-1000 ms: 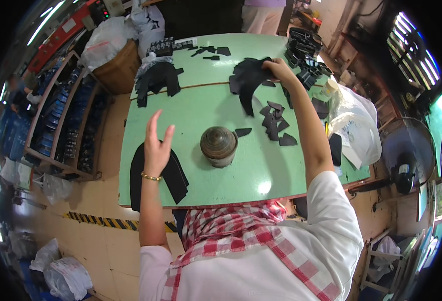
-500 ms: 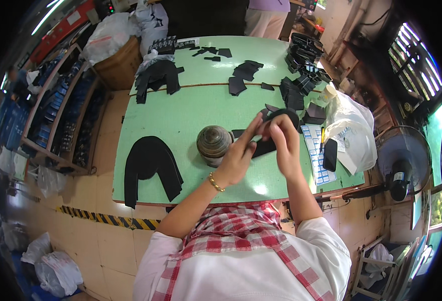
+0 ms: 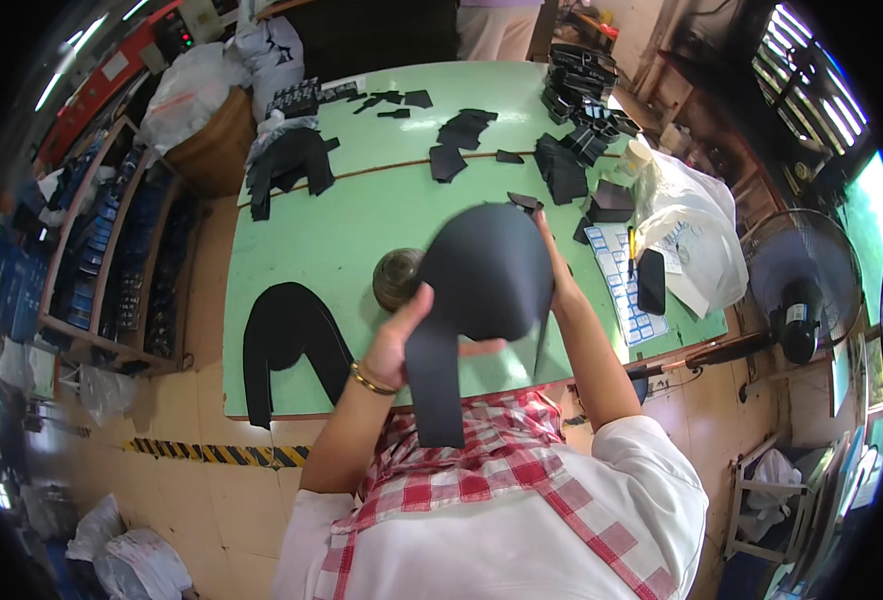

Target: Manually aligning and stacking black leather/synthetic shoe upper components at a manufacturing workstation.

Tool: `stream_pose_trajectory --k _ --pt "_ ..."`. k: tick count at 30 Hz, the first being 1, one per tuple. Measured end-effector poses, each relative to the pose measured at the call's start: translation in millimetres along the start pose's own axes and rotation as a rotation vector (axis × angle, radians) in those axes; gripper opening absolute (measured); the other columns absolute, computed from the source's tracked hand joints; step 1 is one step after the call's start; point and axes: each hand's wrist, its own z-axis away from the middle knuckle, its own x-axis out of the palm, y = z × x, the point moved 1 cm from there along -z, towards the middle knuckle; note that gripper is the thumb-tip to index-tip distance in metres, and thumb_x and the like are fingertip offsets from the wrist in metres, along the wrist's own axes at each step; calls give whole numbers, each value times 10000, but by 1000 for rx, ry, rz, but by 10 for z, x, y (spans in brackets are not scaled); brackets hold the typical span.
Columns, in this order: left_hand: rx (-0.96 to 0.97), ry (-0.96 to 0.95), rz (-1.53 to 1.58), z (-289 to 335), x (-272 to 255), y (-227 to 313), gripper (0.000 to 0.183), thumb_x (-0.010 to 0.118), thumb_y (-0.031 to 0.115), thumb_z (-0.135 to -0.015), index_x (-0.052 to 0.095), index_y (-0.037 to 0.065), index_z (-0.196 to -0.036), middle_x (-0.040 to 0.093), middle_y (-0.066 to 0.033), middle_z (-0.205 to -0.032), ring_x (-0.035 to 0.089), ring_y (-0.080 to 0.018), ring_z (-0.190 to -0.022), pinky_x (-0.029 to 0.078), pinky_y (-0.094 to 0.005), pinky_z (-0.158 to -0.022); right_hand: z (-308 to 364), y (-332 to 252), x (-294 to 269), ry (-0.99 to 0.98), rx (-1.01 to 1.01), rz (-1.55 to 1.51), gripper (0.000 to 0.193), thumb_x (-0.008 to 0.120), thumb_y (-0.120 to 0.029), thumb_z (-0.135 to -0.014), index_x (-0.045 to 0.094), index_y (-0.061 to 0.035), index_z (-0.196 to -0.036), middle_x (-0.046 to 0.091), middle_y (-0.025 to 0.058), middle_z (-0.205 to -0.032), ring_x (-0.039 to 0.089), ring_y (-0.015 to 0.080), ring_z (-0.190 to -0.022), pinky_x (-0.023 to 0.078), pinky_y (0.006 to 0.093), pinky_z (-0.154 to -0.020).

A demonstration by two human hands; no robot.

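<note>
A large black U-shaped sheet [image 3: 489, 262] is raised over the table in front of me, its rounded end pointing away and one leg hanging toward my apron. My left hand [image 3: 399, 342] grips its left edge, with the thumb on top and some fingers underneath. At the right edge my right hand [image 3: 558, 272] holds it too, most of those fingers hidden behind the sheet. Just left of the sheet stands a ringed, dome-topped metal weight [image 3: 391, 280], partly covered. A stack of similar black U-shaped pieces [image 3: 286, 322] lies at the table's near left.
The green table [image 3: 361, 215] carries small black cut pieces [image 3: 461, 130], a far-left pile [image 3: 296, 160] and black strips [image 3: 581, 75] at the far right. At right are a phone [image 3: 651, 282], a plastic bag [image 3: 696, 225] and a fan [image 3: 799, 285]. A person stands beyond.
The black sheet, seen only in part under my hands before, is now lifted and spread between them. My left hand has moved left and nearer. The view has shifted slightly.
</note>
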Motion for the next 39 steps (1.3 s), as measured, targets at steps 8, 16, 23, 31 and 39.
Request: stream_pose_trajectory --k 8,16,23,31,39 --pt "162 232 151 27 -418 507 582 318 436 -994 325 13 -1393 373 -178 -1414 370 -367 -1297 329 -574 -1058 -358 9 -73 -893 206 -303 858 249 -682 -904 297 5 -1416 498 176 -1322 552 292 -1146 464 562 -912" --pt "270 189 141 243 -565 728 574 329 430 -992 354 0 -1372 403 -178 -1386 381 -337 -1290 341 -579 -1046 -521 -1 415 -587 141 249 561 460 -458 -953 524 37 -1210 623 119 -1073 619 197 -926 512 366 -837" --pt "299 574 -649 519 -685 933 428 489 309 -970 474 -8 -1256 547 -115 -1205 528 -208 -1096 463 -410 -892 -671 236 719 -365 -562 597 392 507 -310 -962 496 11 -739 418 -23 -625 349 52 -626 307 250 -534" --pt "876 1229 -1558 343 -878 640 498 577 331 -926 388 -28 -637 294 -129 -513 247 -198 -478 281 -346 -443 -631 599 817 45 -763 626 491 599 -285 -918 313 2 -641 228 26 -594 239 95 -578 218 324 -479" --pt "893 1219 -1369 109 -1223 318 478 617 290 -908 387 -14 -620 270 -86 -503 234 -126 -491 254 -313 -434 -589 846 572 116 -755 550 480 621 -250 -913 299 -18 -645 221 10 -599 232 84 -579 197 299 -470"
